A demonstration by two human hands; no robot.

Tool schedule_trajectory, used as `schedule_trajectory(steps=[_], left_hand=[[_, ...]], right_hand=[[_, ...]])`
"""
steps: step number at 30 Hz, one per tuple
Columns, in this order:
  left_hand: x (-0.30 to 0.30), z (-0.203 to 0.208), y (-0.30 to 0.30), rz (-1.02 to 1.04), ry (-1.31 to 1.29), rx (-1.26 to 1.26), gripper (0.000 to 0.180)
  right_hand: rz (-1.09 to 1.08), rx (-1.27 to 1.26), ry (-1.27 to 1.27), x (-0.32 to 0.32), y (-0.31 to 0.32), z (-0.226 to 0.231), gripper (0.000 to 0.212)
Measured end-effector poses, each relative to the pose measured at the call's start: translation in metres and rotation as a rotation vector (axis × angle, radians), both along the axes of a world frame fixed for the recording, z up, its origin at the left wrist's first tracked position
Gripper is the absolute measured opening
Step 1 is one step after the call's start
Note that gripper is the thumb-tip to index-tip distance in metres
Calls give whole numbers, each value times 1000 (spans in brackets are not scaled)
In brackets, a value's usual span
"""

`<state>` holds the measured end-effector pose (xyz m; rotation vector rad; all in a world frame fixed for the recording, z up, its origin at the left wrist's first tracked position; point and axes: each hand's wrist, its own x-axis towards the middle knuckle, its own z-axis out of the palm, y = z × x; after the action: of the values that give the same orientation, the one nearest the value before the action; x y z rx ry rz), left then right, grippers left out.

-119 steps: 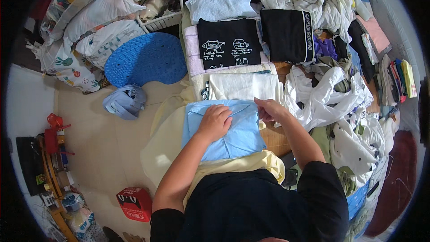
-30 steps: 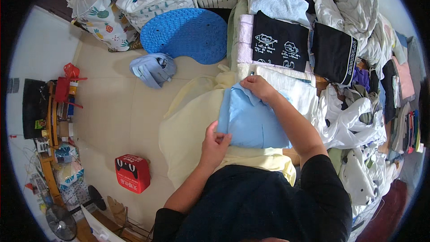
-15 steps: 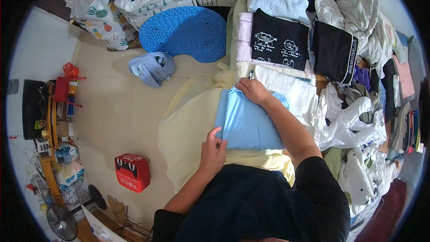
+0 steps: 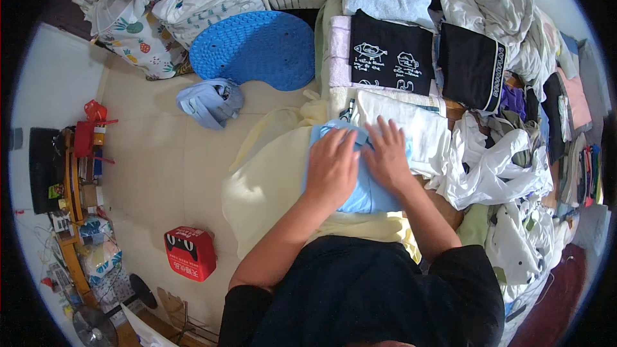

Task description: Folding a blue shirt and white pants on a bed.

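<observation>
A folded light blue cloth (image 4: 367, 198), perhaps a garment, lies before me on a spread of pale yellow fabric (image 4: 265, 183). On the cloth's left part rests my left hand (image 4: 331, 166), its fingers stretched out toward the far edge. Close beside it, my right hand (image 4: 388, 155) lies on the same cloth with fingers spread. Both are slightly blurred, and neither grips anything. Just beyond the cloth's far right side is a folded white cloth (image 4: 421, 128). My hands cover much of the blue cloth's upper part.
Folded black garments (image 4: 392, 51) lie farther back on the bed, near a light blue towel (image 4: 384, 0). Rumpled white clothes (image 4: 495, 170) heap up at the right. A blue textured mat (image 4: 254, 48), a grey-blue cloth bundle (image 4: 211, 101) and a red box-shaped stool (image 4: 191, 254) are on the left.
My left hand has moved from the cloth's near left edge up onto its far part. My right hand has let go of the far edge and lies spread on the cloth.
</observation>
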<state>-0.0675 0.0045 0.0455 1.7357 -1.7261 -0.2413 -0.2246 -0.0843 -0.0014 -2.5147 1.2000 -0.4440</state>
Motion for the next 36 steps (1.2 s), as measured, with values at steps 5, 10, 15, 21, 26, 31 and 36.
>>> schedule_trajectory(steps=[5, 10, 15, 21, 26, 31, 36], left_hand=[[-4, -44, -27, 31, -259, 502, 73], [6, -66, -26, 61, -230, 690, 89], [42, -31, 23, -112, 106, 351, 76], [59, 1, 84, -343, 59, 403, 74], [57, -12, 48, -380, -19, 54, 51], [70, 25, -3, -246, 413, 308, 28], [62, 21, -81, -134, 1105, 404, 27]], right_hand=[[46, 351, 181, -5, 19, -36, 62], [69, 347, 102, -15, 12, -32, 64], [192, 547, -350, -78, 19, 24, 76], [354, 223, 124, -114, 56, 23, 85], [282, -44, -148, -106, 50, 0, 71], [-99, 554, -343, -137, -3, 72, 39], [-96, 1055, -956, -138, -85, 80, 29]])
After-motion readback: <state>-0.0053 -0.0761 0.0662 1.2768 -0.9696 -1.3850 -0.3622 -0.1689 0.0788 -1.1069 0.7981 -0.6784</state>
